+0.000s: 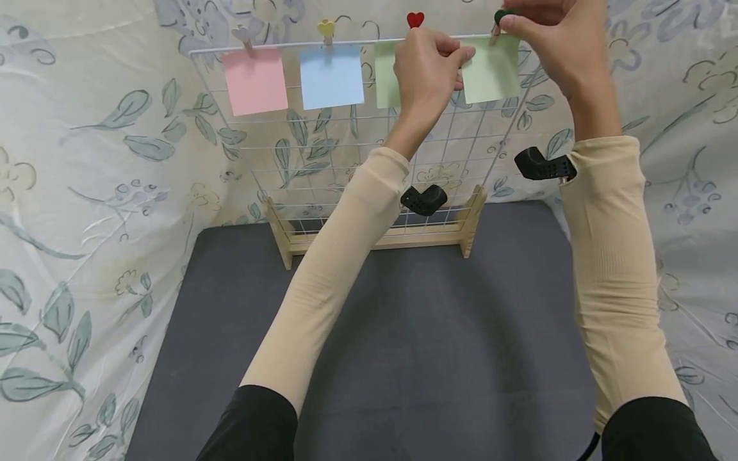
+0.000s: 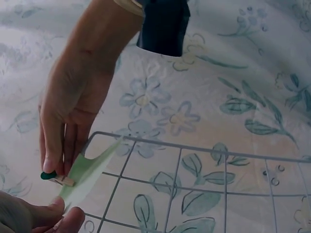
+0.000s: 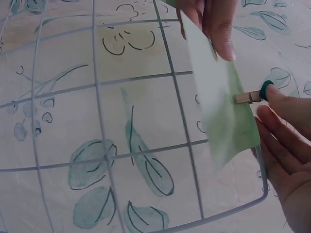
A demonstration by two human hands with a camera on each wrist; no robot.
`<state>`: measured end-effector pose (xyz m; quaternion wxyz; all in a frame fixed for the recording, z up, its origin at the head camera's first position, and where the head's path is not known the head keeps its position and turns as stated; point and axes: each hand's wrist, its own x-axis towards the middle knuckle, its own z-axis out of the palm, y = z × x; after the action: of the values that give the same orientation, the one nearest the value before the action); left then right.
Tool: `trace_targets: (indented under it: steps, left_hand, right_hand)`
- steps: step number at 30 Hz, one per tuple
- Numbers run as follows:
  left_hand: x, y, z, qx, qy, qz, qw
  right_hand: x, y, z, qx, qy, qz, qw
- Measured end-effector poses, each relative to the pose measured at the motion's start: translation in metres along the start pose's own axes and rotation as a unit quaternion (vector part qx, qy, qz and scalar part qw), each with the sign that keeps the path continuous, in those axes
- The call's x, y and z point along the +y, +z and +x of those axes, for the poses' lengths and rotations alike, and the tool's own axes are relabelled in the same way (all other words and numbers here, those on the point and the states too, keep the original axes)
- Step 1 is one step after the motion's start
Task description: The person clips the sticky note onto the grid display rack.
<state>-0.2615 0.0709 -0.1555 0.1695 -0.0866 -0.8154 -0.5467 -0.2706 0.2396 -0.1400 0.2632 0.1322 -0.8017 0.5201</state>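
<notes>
At the right end of the white wire grid (image 1: 444, 142), my left hand (image 1: 425, 73) pinches the left edge of a green sticky note (image 1: 491, 73). My right hand (image 1: 571, 48) pinches a small wooden clothespin (image 3: 249, 97) with a dark green top, and its tip is on the note's upper edge. The right wrist view shows this note bent slightly away from the wires. Partly behind my left hand hangs another green note (image 1: 387, 80) below a red heart clip (image 1: 415, 20). Farther left hang a blue note (image 1: 331, 77) and a pink note (image 1: 255, 83).
A yellow heart clip (image 1: 326, 29) tops the blue note, and a pale clip (image 1: 242, 36) tops the pink one. The grid stands in a wooden base (image 1: 415, 238) on a dark grey tabletop (image 1: 426, 333). Behind it hangs a floral cloth (image 1: 115, 192).
</notes>
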Motion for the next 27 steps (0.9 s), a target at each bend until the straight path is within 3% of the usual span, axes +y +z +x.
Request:
trace_targets:
  steps: [4,6,12,15,19,24,27]
  left_hand:
    - [-0.003,-0.003,-0.007,-0.008,0.002,-0.012,0.9999]
    - [-0.006,-0.003,-0.010,-0.015,0.000,-0.025,0.9996]
    - [-0.015,-0.001,-0.022,-0.034,-0.027,-0.077,0.9961]
    - [-0.021,0.000,-0.028,-0.042,-0.022,-0.094,0.9945]
    - [-0.030,0.000,-0.038,-0.054,-0.019,-0.117,0.9915]
    - [-0.044,-0.003,-0.050,-0.073,-0.008,-0.138,0.9877]
    - [-0.055,-0.006,-0.056,-0.092,0.023,-0.115,0.9889]
  right_hand:
    - [0.000,0.005,-0.012,0.083,-0.048,0.071,0.9929]
    - [0.000,0.006,-0.019,0.103,-0.059,0.101,0.9878]
    - [0.015,0.008,-0.038,0.084,-0.048,0.156,0.9830]
    - [0.027,0.010,-0.046,0.067,-0.050,0.136,0.9872]
    - [0.041,0.015,-0.058,0.048,-0.058,0.065,0.9951]
    - [0.052,0.019,-0.074,0.027,-0.050,0.043,0.9974]
    - [0.055,0.021,-0.085,0.002,-0.043,0.014,0.9990]
